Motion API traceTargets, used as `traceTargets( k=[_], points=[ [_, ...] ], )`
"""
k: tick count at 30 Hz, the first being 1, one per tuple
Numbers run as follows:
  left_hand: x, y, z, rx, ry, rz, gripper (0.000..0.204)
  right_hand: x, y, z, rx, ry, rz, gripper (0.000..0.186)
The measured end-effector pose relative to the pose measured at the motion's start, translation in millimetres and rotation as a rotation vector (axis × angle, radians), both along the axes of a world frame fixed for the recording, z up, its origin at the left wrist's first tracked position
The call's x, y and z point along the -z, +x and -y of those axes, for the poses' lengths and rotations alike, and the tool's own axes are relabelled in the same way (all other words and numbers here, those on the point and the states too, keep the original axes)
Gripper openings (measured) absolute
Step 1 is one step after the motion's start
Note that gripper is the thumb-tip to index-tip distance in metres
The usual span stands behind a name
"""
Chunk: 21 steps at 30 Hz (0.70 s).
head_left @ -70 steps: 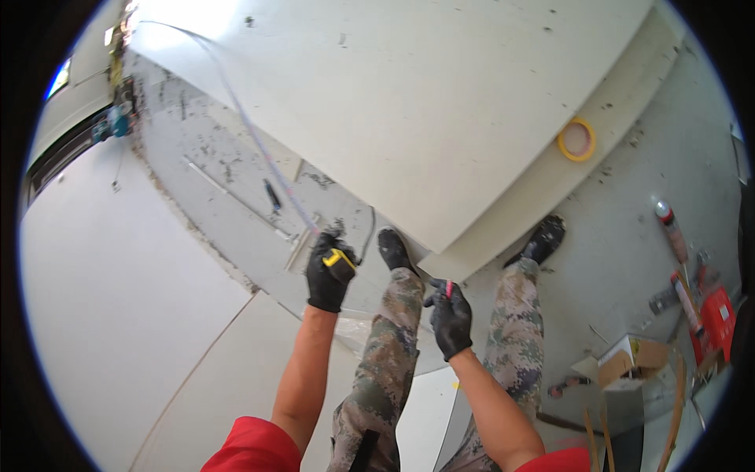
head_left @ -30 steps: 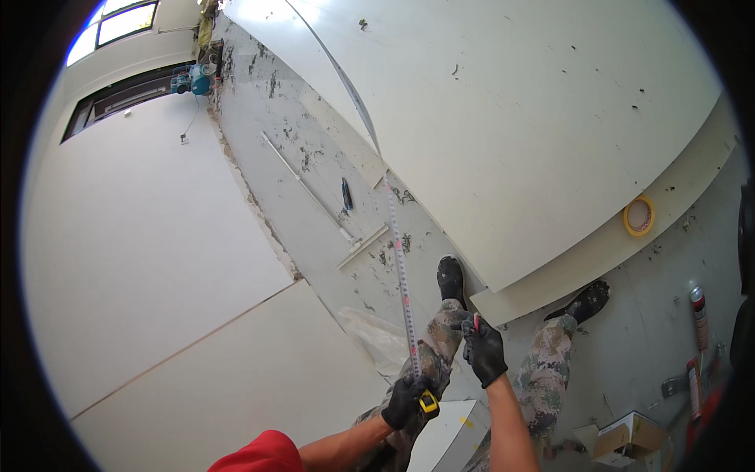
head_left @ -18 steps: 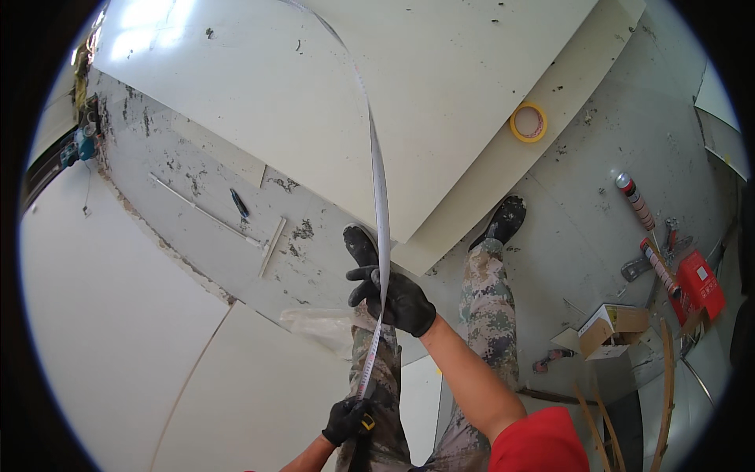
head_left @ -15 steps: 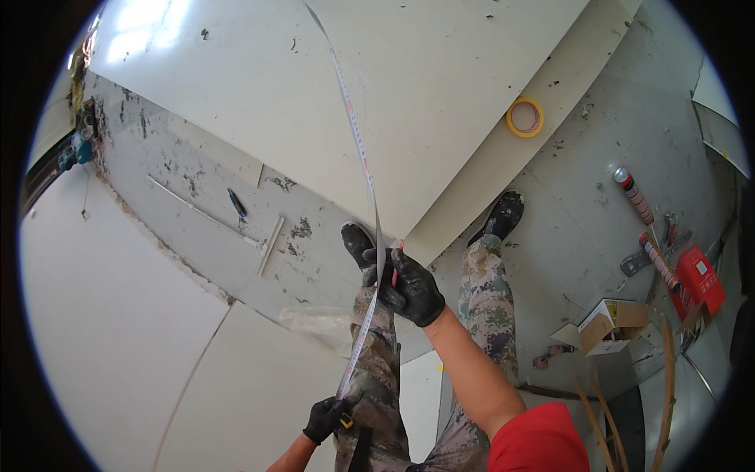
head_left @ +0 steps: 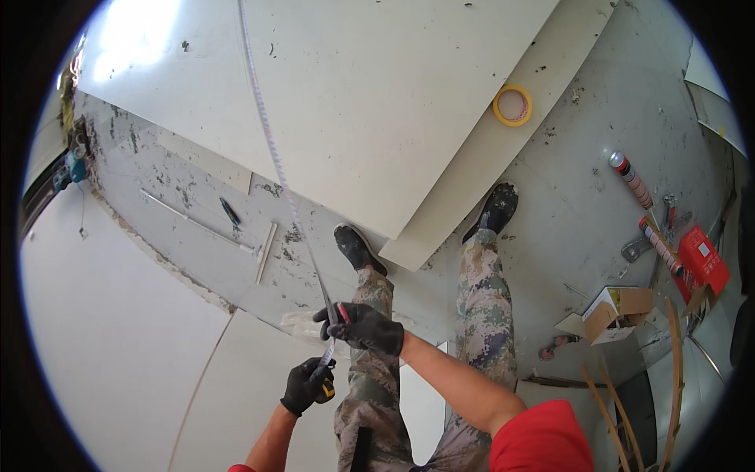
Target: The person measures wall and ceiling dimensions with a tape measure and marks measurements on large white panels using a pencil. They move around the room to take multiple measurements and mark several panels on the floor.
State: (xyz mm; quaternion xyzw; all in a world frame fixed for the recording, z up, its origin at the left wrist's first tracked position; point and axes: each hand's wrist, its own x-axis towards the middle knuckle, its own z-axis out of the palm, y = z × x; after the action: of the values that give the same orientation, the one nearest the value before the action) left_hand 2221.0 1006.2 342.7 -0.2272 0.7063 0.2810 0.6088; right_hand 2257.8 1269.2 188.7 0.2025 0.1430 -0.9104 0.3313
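Observation:
My left hand (head_left: 305, 389), in a black glove, is closed around a yellow-and-black tape measure (head_left: 328, 388) at the lower centre. From it a long white blade (head_left: 271, 149) runs up and slightly left across the large pale panel (head_left: 354, 102), its far end beyond the top of the picture. My right hand (head_left: 370, 328), also gloved in black, is just above and to the right of the left one. A thin red pen-like stick (head_left: 344, 313) is in its grip, and its fingers lie against the blade.
Beneath the large panel, a second panel's strip (head_left: 472, 197) bears a roll of yellow tape (head_left: 513, 105). To the right lie sealant tubes (head_left: 631, 179), a red box (head_left: 702, 263) and an open carton (head_left: 617, 315). A white T-shaped rod (head_left: 197, 222) and a dark cutter (head_left: 230, 212) lie left.
My right hand has slid down and left along the blade, while my left hand has come up and slightly left. The blade's upper part has swung left across the panel.

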Motion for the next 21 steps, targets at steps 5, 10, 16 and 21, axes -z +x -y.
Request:
traceTargets(
  k=[5,10,16,21],
  points=[
    [-46,77,137,0.076,-0.267,0.018,0.018,62,-7,-60,0.747,-0.037,0.356,0.048],
    [-30,52,128,0.14,-0.187,-0.139,0.012,46,0,-26,0.407,0.154,0.391,0.027],
    [36,-15,-9,0.321,-0.003,-0.253,0.027,-7,26,53,0.208,0.179,-0.004,0.033],
    [33,27,71,0.373,-0.128,-0.305,0.02,50,-9,-45,0.694,0.288,0.397,0.028]
  ],
)
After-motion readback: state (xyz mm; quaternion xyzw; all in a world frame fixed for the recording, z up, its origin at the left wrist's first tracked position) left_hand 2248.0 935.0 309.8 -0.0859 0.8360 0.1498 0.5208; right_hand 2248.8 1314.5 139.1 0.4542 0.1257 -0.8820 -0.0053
